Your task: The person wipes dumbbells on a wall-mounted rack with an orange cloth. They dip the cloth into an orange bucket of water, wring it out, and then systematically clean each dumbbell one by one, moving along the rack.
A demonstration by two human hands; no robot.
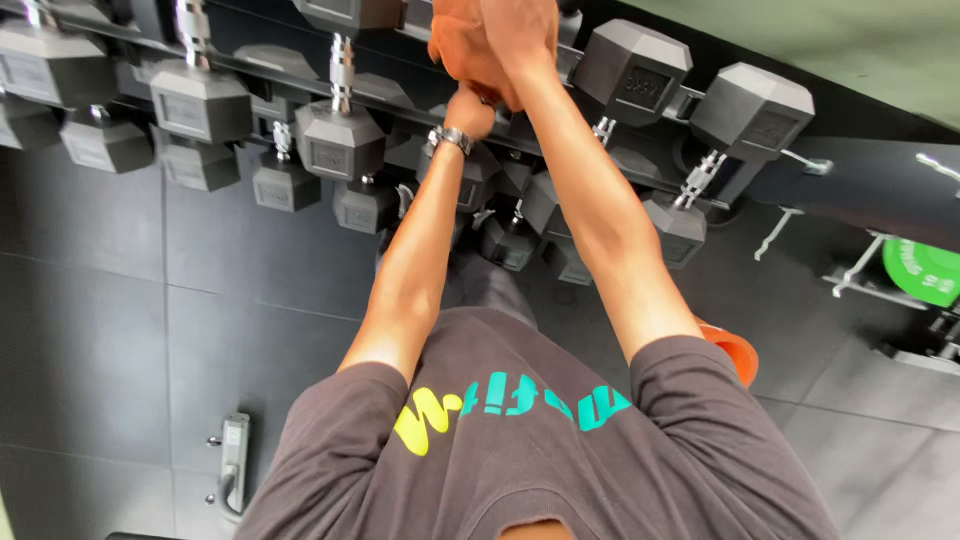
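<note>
Where dark rubber floor point(120, 300) meets a dumbbell-filled rack point(420, 95), left hand point(470, 112) is fisted; right hand point(500, 40) clutches an orange cloth point(450, 45).

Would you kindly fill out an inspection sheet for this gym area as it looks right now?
Surface: dark rubber floor tiles, seams visible.
Job's things: black hex dumbbells with metal handles, in rows on a dark rack; an orange cloth-like piece at the hands.
Clutter: an orange object partly hidden behind the right arm; a metal fitting on the floor.
Grippers: left hand, with a wristwatch, curled up at the rack; right hand above it against the orange piece; neither grip can be made out.
Cables: nothing seen.
Surroundings: a green weight plate on a stand at the right.
</note>
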